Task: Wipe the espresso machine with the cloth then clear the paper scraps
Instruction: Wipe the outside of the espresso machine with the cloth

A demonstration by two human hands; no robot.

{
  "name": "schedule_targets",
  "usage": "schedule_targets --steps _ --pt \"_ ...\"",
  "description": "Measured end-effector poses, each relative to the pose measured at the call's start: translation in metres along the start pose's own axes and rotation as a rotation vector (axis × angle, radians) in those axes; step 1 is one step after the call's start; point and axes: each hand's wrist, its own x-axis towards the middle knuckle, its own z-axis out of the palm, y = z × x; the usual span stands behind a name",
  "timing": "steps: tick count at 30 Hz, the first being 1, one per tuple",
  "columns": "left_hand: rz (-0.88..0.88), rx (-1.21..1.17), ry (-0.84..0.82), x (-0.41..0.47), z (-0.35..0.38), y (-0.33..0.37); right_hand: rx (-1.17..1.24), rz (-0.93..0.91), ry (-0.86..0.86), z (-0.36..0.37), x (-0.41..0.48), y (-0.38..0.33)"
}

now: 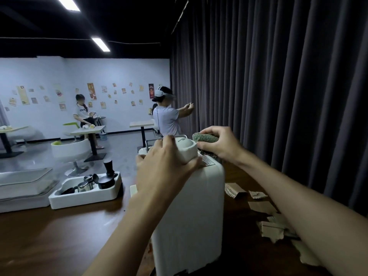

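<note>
1. Left hand (165,168), bare, forearm rising from the lower edge. Its fingers curl over the rounded white cap on top of the machine, with the thumb along the cap's near side. It grips the cap, and the fingertips are hidden behind it.
2. Tall white plastic espresso machine (191,206), a smooth matte box with rounded corners. It stands mid-table. The base is cut off by the lower edge, and the printed label on top is unreadable.
3. Right hand (221,145). The fingers and thumb are closed around the cloth, pinching it above the machine's far right top corner. Whether the cloth touches the casing cannot be told.
4. Grey-green nubby cloth (205,137), bunched into a lump and largely buried in the fingers.
5. Torn pale-brown paper scraps (272,229), ragged-edged. They lie on the table right of the machine, partly under the right forearm.
6. Dark brown glossy wooden table (59,232).
7. White foam tray (83,198), left of the machine. It holds metal cups and a black tamper (108,166); the other contents are dim.
8. Dark grey pleated curtain (278,76), behind.
</note>
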Motion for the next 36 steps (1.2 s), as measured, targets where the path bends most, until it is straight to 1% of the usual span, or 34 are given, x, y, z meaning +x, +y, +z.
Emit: schedule_targets --steps 5,7,11,14,17,19,21,23,24,25,27,29,30,33,36 --pt "0.023 -0.077 0.032 0.004 -0.004 -0.003 0.105 -0.040 -0.027 0.012 0.028 0.017" --pt "0.055 -0.094 0.034 0.005 -0.007 -0.008 0.142 -0.027 -0.069 0.015 0.035 0.021" --pt "0.116 -0.131 -0.017 0.011 -0.015 -0.022 0.222 0.039 -0.168 0.015 0.041 0.022" --pt "0.159 -0.201 -0.042 0.016 -0.018 -0.035 0.309 0.097 -0.160 0.009 0.037 0.020" --pt "0.176 -0.214 -0.083 0.023 -0.021 -0.046 0.351 0.135 -0.110 0.002 0.027 0.015" --pt "0.211 -0.152 -0.125 0.024 -0.023 -0.047 0.335 0.175 -0.057 -0.001 0.019 0.012" --pt "0.201 0.034 -0.107 0.013 -0.024 -0.038 0.306 0.209 -0.026 -0.004 0.013 0.007" --pt "0.073 0.145 -0.047 -0.007 -0.020 -0.022 0.290 0.236 -0.011 -0.005 0.009 0.004" --pt "0.003 0.130 -0.041 -0.017 -0.016 -0.013 0.299 0.248 0.007 -0.004 0.006 0.002" --pt "-0.044 0.091 -0.035 -0.025 -0.011 -0.007 0.315 0.256 0.032 -0.003 0.003 -0.001" --pt "-0.080 -0.024 0.028 -0.031 -0.003 -0.002 0.336 0.265 0.082 -0.003 -0.004 -0.005" --pt "-0.089 -0.199 0.084 -0.025 -0.001 -0.005 0.347 0.276 0.118 -0.005 -0.013 -0.010" --pt "-0.085 -0.291 0.081 -0.021 -0.002 -0.010 0.348 0.285 0.145 -0.007 -0.018 -0.010" --pt "-0.020 -0.544 -0.041 -0.005 -0.005 -0.032 0.334 0.286 0.259 -0.015 -0.035 -0.013" --pt "0.078 -0.639 -0.180 0.011 -0.010 -0.047 0.378 0.275 0.315 -0.022 -0.052 -0.018"
